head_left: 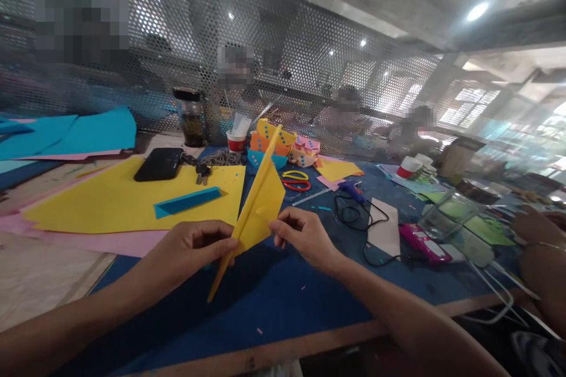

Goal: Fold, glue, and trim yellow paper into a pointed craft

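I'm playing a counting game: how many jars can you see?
2: one dark jar by the mesh, left of a paper cup; one clear jar at the right. Others may be hidden.

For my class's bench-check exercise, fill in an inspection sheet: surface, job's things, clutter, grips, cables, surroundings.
Surface: blue covering with small scraps.
Job's things: folded yellow piece, held above the covering.
Clutter: keys, black flat item and folded blue strip on a yellow sheet.
Grips: left grip pinches the yellow piece; right grip is at its right edge, pinch unclear.
Cables: black cord near the blue glue gun; white cable at right.
Surroundings: perforated screen, people behind it; another person's arm at right.
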Available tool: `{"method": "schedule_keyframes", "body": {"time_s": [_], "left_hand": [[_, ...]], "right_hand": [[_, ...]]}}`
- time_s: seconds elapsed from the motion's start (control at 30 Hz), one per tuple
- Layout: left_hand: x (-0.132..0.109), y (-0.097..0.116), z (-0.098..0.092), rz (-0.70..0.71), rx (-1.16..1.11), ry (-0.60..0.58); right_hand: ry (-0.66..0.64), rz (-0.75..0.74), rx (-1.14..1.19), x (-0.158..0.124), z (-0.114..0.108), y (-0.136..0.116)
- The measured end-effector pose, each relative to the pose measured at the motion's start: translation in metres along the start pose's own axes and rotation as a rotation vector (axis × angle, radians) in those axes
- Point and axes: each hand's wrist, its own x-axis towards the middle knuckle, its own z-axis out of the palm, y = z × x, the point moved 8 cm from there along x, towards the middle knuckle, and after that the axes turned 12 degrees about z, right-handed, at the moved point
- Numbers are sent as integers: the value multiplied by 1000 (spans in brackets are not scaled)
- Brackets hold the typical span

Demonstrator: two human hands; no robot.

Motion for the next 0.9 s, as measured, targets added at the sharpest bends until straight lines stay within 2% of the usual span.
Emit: {"method": "schedule_keyframes", "body": {"time_s": [0.07,0.13,0.23,0.3,0.47,0.6,0.77,0.9], "left_hand": [[-2,14,-13,145,164,93],[-8,39,-22,376,373,177],[-23,73,-24,727,678,259],[-31,82,-23,844,824,283],[-40,84,-19,952,961,254],[-47,82,-19,957,972,271],[-48,82,-19,940,922,252],[-48,87,-17,966,973,252]], "right_hand": [[7,-18,-20,-1,1,0],[14,-57,-52,-2,1,-1],[39,-187,-131,-6,-3,-2],[65,-310,-223,-12,-8,-6],[112,-609,-476,-30,-13,-19],[215,-781,-663,-43,-11,-31],[250,-922,-767,-53,-6,-31],[276,-928,-799,-50,-5,-22]]}}
